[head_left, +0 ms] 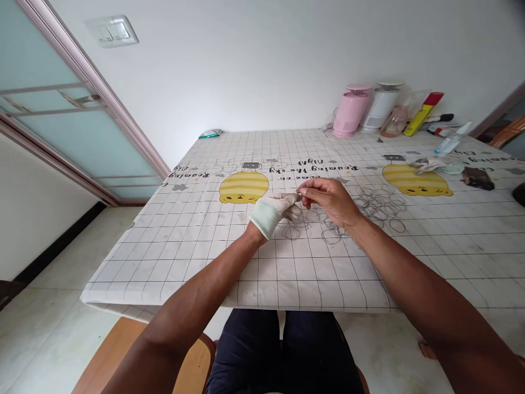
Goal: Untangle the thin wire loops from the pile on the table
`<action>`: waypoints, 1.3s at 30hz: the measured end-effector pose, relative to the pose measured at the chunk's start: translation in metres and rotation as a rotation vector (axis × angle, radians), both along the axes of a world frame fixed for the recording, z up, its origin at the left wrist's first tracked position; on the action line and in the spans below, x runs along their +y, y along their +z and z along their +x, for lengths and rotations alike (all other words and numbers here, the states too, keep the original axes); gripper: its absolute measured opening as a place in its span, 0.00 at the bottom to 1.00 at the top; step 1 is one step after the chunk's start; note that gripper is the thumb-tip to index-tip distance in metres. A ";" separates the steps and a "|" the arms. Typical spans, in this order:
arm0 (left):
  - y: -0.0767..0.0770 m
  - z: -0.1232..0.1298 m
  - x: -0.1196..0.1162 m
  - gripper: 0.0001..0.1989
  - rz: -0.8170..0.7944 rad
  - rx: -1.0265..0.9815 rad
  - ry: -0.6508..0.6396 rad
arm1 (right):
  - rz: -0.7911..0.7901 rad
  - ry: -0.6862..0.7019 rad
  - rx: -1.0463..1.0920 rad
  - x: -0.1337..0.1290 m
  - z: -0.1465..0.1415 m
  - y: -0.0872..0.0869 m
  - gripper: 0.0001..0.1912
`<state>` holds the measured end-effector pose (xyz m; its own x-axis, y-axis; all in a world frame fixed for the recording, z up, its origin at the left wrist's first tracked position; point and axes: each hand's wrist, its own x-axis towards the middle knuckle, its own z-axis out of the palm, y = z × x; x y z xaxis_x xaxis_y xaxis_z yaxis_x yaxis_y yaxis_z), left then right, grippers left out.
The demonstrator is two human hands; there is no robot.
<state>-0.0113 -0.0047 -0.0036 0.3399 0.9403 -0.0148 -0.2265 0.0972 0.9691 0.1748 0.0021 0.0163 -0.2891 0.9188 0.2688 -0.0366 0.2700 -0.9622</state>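
Meeting almost fingertip to fingertip above the surface point(197, 268), the left grip point(283, 205) and the right grip point(330, 198) work close together. The left grip wears a pale glove point(266, 218) with a light green cuff; its fingers are bent and drawn in toward the thumb. The right grip is bare, its thumb and forefinger brought nearly together in a pinch right beside the gloved fingertips. Whether a thin strand lies between either set of fingers is too small to tell.

Thin, dark, wire-like loops point(379, 207) lie tangled on the surface: the densest heap is just to the right of the right grip, partly behind its wrist, while looser ones spread below both grips, toward the person.

Just beyond the left grip, to its left, a yellow striped animal point(244, 186) is printed on the gridded cover. Well beyond the right grip and to its right, by the wall, stand a pink cylindrical device point(348, 114), a white one point(380, 109) and a yellow can with a red top point(423, 115). Nearer, to the right of the right grip, are a clear bottle point(450, 142) with a white top, a crumpled pale cloth point(445, 164) and a dark brown object point(478, 178).
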 end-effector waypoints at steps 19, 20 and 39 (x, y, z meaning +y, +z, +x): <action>0.001 -0.001 -0.005 0.23 -0.110 -0.240 -0.188 | 0.033 -0.100 0.000 0.005 0.016 0.009 0.14; 0.001 -0.001 -0.005 0.22 -0.106 -0.232 -0.182 | 0.074 -0.092 -0.043 0.004 0.017 0.010 0.13; 0.013 0.005 -0.010 0.08 0.062 0.398 0.227 | 0.938 -0.305 -0.940 0.006 0.015 -0.004 0.14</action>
<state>-0.0059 -0.0147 0.0093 0.1049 0.9935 -0.0443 0.1554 0.0276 0.9875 0.1896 0.0082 0.0122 -0.5280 0.5612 0.6374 0.7032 0.7098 -0.0424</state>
